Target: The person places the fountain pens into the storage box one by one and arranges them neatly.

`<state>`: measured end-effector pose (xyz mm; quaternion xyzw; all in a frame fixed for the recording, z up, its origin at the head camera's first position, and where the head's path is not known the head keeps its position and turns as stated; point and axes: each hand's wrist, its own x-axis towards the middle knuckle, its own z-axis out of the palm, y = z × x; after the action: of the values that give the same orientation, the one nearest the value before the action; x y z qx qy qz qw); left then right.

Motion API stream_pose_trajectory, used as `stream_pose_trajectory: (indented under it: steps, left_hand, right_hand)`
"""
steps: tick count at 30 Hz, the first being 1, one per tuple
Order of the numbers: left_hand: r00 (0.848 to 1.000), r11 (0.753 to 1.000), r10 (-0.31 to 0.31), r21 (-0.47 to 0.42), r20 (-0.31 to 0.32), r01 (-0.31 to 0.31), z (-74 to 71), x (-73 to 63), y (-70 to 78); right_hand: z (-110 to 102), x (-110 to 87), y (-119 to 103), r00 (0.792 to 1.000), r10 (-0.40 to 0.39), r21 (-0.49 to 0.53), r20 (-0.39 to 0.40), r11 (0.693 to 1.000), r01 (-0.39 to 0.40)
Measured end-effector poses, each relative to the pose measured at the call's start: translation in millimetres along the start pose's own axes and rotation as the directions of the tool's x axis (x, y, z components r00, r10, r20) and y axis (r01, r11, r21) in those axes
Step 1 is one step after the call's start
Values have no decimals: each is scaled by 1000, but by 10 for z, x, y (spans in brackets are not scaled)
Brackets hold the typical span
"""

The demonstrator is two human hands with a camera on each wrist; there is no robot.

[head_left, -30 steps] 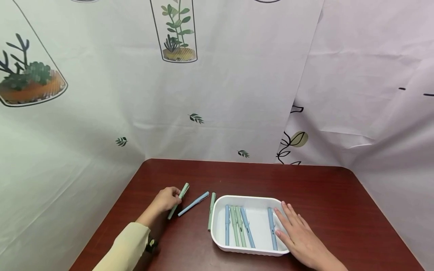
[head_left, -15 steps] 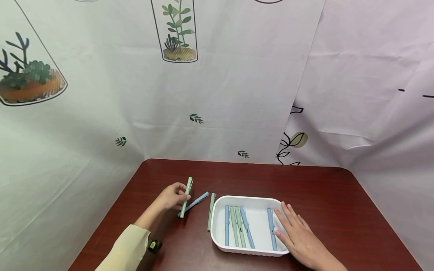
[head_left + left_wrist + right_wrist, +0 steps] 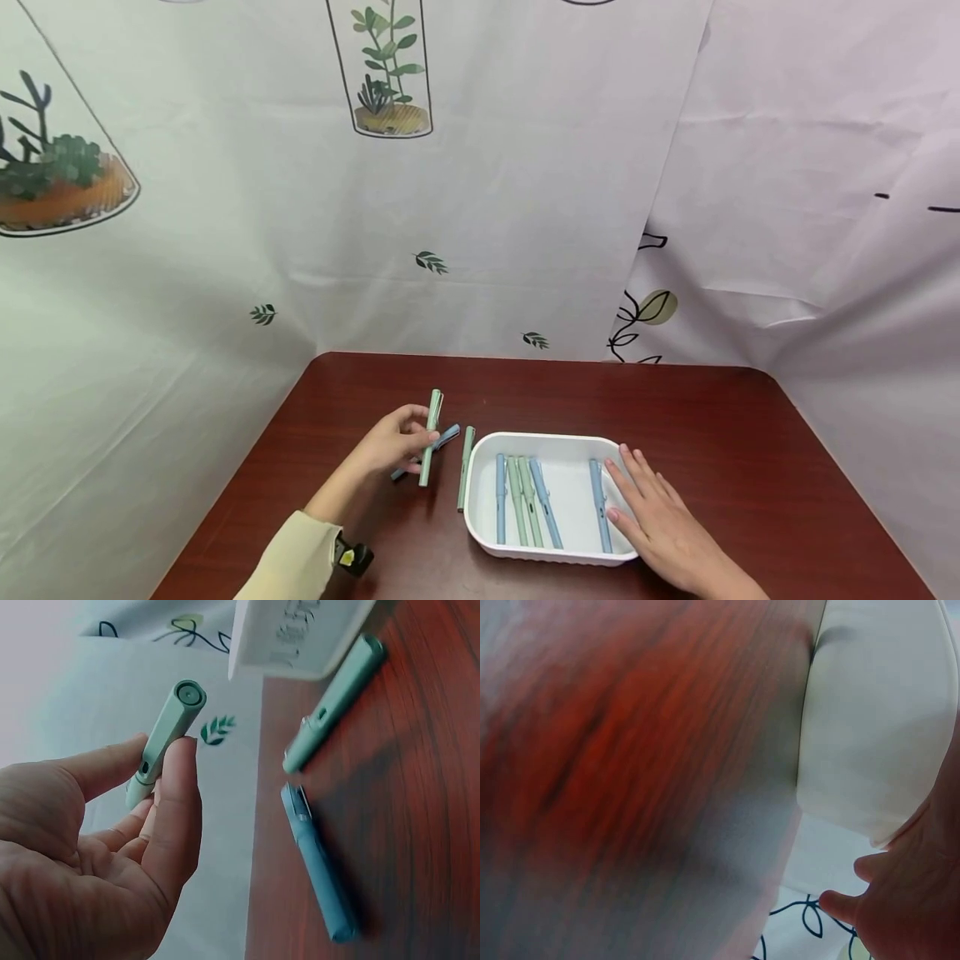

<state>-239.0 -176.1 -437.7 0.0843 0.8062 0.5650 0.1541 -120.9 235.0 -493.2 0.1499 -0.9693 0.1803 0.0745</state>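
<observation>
In the head view my left hand (image 3: 393,442) pinches a light green capped pen (image 3: 426,468) between thumb and fingers, raised over the table. The left wrist view shows the round end of this green pen (image 3: 166,731) tilted toward the camera. Below it on the table lies a blue pen (image 3: 450,434), partly covered by the hand. A second green pen (image 3: 465,475) lies along the left side of a white tray (image 3: 573,475). My right hand (image 3: 663,525) rests at the tray's right rim, fingers straight and spread.
Inside the tray, two green pens (image 3: 517,504) lie between two blue pens (image 3: 501,500) on the left; another blue pen (image 3: 600,508) lies near the right wall. The dark red wooden table (image 3: 637,400) meets a printed white cloth (image 3: 480,208) behind and at the sides.
My left hand has lifted the green pen from the left of the table and moved right, over the blue pen, turning it more upright. The right hand and tray have stayed in place.
</observation>
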Motion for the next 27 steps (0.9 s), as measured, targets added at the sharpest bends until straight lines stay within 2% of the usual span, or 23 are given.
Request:
stream_pose_trajectory:
  steps: [8,13,17,27]
  left_hand:
    - [1000,998,6,-60,14,-6,210,-56,124]
    - [999,995,20,-103,45,-15,360,-55,201]
    - [997,993,26,-116,76,-17,466,-51,245]
    - [994,992,29,-124,108,-15,713,-18,321]
  right_hand:
    - [7,6,5,1000,-3,-5,-2,1000,3]
    - [-5,16,10,1000,-16,-23,-13,1000,16]
    - [-7,21,9,999,-39,-43,-33,998,37]
    - [11,11,15,997,-53,-60,-56,997,50]
